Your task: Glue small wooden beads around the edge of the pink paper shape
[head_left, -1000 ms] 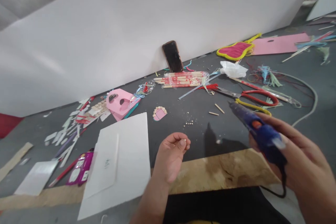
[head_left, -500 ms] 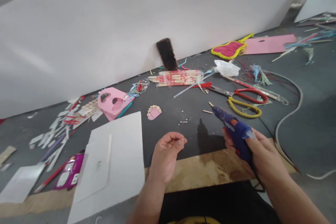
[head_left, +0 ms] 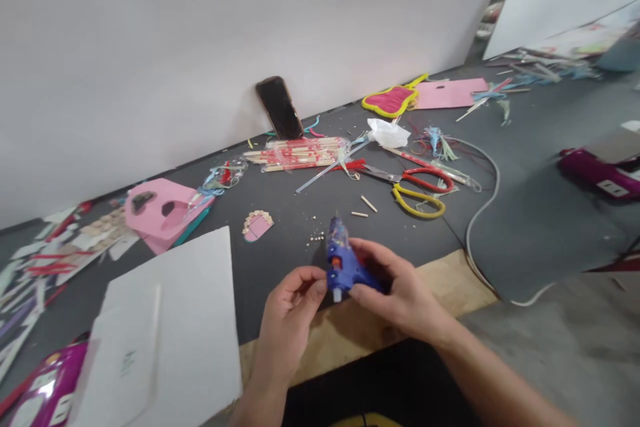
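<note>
My right hand (head_left: 395, 290) grips a blue glue gun (head_left: 344, 261) by its handle, nozzle pointing away over the dark mat. My left hand (head_left: 293, 310) sits right beside the gun, thumb and forefinger pinched together at the gun's rear end; what they pinch is too small to make out. Just ahead of the nozzle lie several tiny beads (head_left: 316, 237) and a small pink arch piece edged with beads (head_left: 257, 224).
A white sheet (head_left: 165, 333) lies left of my hands, a brown board (head_left: 450, 280) under them. Further off: scissors (head_left: 417, 188), a pack of wooden sticks (head_left: 300, 152), a phone leaning on the wall (head_left: 279, 108), pink card (head_left: 160, 213), a white cable (head_left: 483, 213), scraps.
My right hand has brought the glue gun from the right in to the middle, next to my left hand. The view has swung to the right.
</note>
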{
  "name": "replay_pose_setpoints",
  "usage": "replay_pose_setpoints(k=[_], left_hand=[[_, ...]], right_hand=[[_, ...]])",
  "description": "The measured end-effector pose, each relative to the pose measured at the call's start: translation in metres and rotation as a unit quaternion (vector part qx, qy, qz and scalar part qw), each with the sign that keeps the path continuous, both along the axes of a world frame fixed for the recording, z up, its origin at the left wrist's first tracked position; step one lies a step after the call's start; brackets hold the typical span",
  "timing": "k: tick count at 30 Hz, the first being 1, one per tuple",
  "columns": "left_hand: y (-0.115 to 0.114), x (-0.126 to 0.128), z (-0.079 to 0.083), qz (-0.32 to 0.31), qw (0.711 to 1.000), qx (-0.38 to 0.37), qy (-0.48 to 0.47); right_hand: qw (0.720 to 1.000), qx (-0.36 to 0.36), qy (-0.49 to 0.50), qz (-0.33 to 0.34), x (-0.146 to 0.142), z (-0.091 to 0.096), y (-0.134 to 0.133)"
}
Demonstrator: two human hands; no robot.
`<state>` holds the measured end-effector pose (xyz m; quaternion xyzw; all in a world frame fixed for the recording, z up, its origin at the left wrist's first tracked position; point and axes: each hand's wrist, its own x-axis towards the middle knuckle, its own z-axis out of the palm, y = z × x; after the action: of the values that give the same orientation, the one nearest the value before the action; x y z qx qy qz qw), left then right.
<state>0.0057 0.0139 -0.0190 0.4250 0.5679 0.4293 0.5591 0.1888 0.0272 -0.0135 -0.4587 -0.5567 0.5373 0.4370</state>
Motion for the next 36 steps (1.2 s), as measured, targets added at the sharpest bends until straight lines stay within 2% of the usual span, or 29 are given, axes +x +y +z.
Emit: replay_pose_setpoints(k=[3,5,8,10,12,14,16,18,21,25,29,33,36], left_hand=[[-0.002,-0.008,-0.005,0.011,1.000,-0.002,-0.022],[-0.004,-0.012,-0.007,0.029,0.999,-0.001,-0.018],[-0.005,-0.016,-0.008,0.057,0.998,0.012,0.015],[-0.005,-0.016,-0.006,0.050,0.997,0.024,0.061],[-0.005,-0.013,-0.002,0.006,0.991,0.052,0.126],[-0.004,-0.005,0.002,-0.072,0.971,0.115,0.197],[-0.002,0.004,0.006,-0.163,0.934,0.192,0.255],[0.002,0.016,0.008,-0.240,0.896,0.236,0.290],[0.010,0.030,0.010,-0.312,0.850,0.281,0.318],[0.019,0.041,0.012,-0.357,0.804,0.319,0.351],[0.024,0.046,0.012,-0.385,0.773,0.331,0.380],[0.026,0.045,0.011,-0.387,0.777,0.312,0.386],[0.024,0.038,0.011,-0.382,0.781,0.299,0.393]], right_hand=[[0.998,0.015,-0.056,0.016,-0.012,-0.002,-0.003],[0.999,0.010,-0.046,0.018,-0.016,-0.004,-0.003],[0.998,-0.021,0.051,0.007,-0.016,-0.003,0.001],[0.988,-0.057,0.141,-0.005,-0.011,0.001,0.006],[0.973,-0.100,0.208,-0.019,-0.004,0.007,0.013],[0.956,-0.145,0.252,-0.036,0.004,0.015,0.020],[0.940,-0.182,0.286,-0.044,0.012,0.022,0.028],[0.932,-0.199,0.299,-0.049,0.018,0.025,0.034],[0.937,-0.195,0.284,-0.058,0.024,0.023,0.040],[0.940,-0.201,0.269,-0.055,0.026,0.016,0.041],[0.930,-0.228,0.287,-0.035,0.027,0.014,0.040],[0.934,-0.198,0.291,-0.060,0.035,0.017,0.040],[0.942,-0.167,0.273,-0.104,0.048,0.020,0.040]])
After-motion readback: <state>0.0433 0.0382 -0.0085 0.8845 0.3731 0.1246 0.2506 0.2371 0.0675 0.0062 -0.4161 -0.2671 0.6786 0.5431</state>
